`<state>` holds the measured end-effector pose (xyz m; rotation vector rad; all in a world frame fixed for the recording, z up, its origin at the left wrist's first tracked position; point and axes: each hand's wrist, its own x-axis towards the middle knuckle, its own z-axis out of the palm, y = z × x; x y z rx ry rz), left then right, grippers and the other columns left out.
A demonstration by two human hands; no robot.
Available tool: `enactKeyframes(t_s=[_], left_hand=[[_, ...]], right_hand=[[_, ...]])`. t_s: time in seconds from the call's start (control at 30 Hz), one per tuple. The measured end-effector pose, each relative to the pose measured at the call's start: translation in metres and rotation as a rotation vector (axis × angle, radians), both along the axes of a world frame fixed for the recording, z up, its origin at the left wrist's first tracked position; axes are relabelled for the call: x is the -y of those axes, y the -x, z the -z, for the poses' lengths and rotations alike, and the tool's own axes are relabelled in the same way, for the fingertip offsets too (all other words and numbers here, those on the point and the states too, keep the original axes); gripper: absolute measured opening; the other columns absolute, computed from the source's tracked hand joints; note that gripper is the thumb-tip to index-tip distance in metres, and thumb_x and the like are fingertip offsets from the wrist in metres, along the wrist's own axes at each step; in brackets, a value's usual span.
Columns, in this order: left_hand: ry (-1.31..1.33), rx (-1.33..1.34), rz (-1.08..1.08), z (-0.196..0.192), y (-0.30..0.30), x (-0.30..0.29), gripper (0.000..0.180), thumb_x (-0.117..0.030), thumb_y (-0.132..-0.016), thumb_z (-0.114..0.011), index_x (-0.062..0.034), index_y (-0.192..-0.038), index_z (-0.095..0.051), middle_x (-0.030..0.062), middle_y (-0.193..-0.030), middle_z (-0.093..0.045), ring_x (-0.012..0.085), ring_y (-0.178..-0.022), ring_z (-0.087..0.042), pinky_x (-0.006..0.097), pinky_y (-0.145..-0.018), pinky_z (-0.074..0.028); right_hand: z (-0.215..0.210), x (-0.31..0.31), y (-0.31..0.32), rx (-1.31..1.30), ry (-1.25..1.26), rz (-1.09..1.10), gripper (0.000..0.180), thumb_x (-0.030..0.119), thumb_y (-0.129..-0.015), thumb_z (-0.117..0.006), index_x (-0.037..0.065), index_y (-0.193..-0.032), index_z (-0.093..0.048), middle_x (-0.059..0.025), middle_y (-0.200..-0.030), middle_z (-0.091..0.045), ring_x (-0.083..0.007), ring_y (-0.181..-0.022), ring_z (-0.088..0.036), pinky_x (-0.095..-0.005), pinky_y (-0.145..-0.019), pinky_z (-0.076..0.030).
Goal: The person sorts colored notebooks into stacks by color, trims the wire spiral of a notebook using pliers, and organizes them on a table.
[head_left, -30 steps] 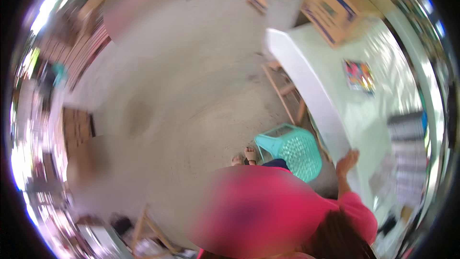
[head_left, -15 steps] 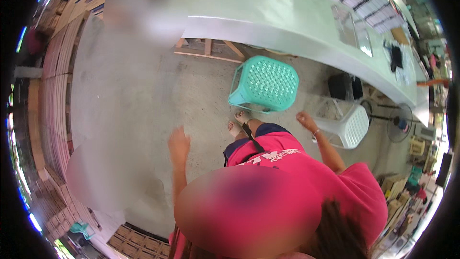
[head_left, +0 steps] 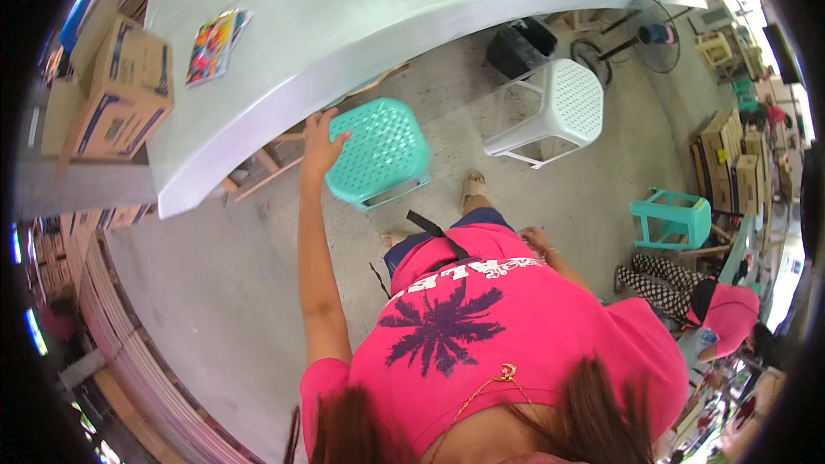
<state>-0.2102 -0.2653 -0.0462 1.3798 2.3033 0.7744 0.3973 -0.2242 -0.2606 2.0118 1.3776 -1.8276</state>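
My left hand (head_left: 320, 144) reaches forward at arm's length to a teal plastic stool (head_left: 382, 150) standing on the concrete floor by the long pale table (head_left: 344, 34). Its palm lies against the stool's left rim with the fingers apart, not closed round it. My right hand (head_left: 534, 241) hangs by my right hip, beside the hem of my pink shirt, with a bracelet on the wrist and nothing in it. My sandalled foot (head_left: 473, 182) stands just right of the stool.
A white plastic stool (head_left: 563, 107) stands right of the teal one. A colourful booklet (head_left: 213, 45) lies on the table. Cardboard boxes (head_left: 120, 90) are stacked at left. A floor fan (head_left: 653, 34), another teal stool (head_left: 670, 219) and a seated person in pink (head_left: 730, 314) are at right.
My left hand has gone from beside my body up to the teal stool's rim. My right hand has dropped back to my hip. The view has swung toward the table.
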Motion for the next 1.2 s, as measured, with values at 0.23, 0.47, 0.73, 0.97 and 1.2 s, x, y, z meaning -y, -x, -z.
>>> enactKeyframes(t_s=[0.23,0.47,0.73,0.97,1.2], left_hand=[[-0.189,-0.285,-0.13,0.029,-0.014,-0.156,0.066,-0.03,-0.078,-0.07,-0.0156,-0.136,-0.041,0.0251,-0.141,-0.028,0.0448,-0.129,-0.03,0.052,-0.103,-0.032],[0.057,-0.245,-0.233,0.069,-0.023,-0.206,0.068,-0.05,-0.082,-0.061,-0.0164,-0.137,-0.04,0.023,-0.142,-0.026,0.0446,-0.129,-0.03,0.054,-0.101,-0.033],[0.163,-0.257,-0.212,0.06,-0.018,-0.25,0.067,-0.049,-0.078,-0.065,-0.0181,-0.134,-0.044,0.0215,-0.14,-0.028,0.0437,-0.126,-0.034,0.054,-0.099,-0.036],[0.045,-0.287,-0.154,0.032,-0.012,-0.334,0.063,-0.043,-0.078,-0.068,-0.0183,-0.132,-0.046,0.0211,-0.139,-0.029,0.0445,-0.123,-0.037,0.054,-0.098,-0.037],[-0.179,-0.314,-0.154,0.017,0.046,-0.38,0.057,-0.036,-0.083,-0.066,-0.0151,-0.132,-0.046,0.0232,-0.137,-0.03,0.0421,-0.124,-0.035,0.053,-0.102,-0.031]], right_hand=[[-0.011,-0.105,0.013,-0.295,-0.275,-0.394,0.029,0.021,-0.082,-0.065,0.002,-0.103,-0.062,-0.0099,-0.096,-0.066,-0.0191,-0.09,-0.06,-0.0325,-0.079,-0.049],[0.006,-0.271,-0.098,0.052,-0.301,-0.028,0.027,0.021,-0.083,-0.061,0.005,-0.104,-0.061,-0.0072,-0.085,-0.062,-0.0157,-0.065,-0.06,-0.0295,-0.054,-0.048],[-0.005,-0.355,-0.085,-0.054,-0.237,0.302,0.031,0.023,-0.085,-0.058,0.007,-0.112,-0.056,-0.0057,-0.086,-0.061,-0.014,-0.063,-0.059,-0.0254,-0.055,-0.047],[-0.058,-0.402,0.053,-0.357,-0.208,0.105,0.028,0.023,-0.088,-0.058,0.006,-0.111,-0.057,-0.0039,-0.091,-0.062,-0.0112,-0.071,-0.058,-0.0229,-0.061,-0.047],[-0.183,-0.527,0.206,-0.729,-0.402,0.108,0.029,0.026,-0.092,-0.056,0.005,-0.113,-0.056,-0.0024,-0.097,-0.062,-0.0104,-0.081,-0.06,-0.0226,-0.071,-0.047]])
